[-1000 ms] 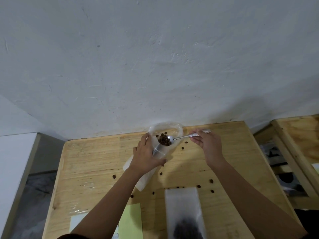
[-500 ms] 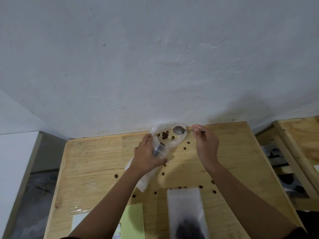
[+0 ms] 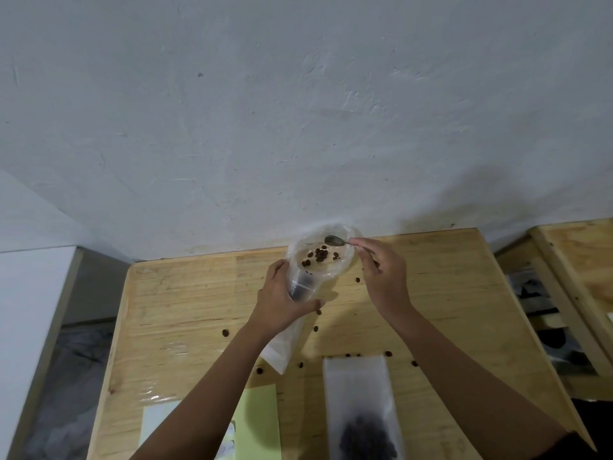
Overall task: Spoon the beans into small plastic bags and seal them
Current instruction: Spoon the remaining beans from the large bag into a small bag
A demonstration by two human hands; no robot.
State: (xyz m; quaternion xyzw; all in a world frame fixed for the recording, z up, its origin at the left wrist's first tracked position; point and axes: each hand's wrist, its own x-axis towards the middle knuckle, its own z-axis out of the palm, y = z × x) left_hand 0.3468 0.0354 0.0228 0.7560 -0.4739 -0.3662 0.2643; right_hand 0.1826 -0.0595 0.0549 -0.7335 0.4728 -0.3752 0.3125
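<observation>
Beans lie inside the wide mouth of a clear plastic bag, which the left hand grips round its middle, over the far part of the wooden table. The right hand pinches a spoon at the bag's rim. Stray beans dot the tabletop. A second bag holding beans lies flat near the front edge, beside a green sheet. A rough white wall stands behind.

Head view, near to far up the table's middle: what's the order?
Near first: flat bag of beans → left hand gripping the open bag → loose beans in its mouth → spoon → wall.
</observation>
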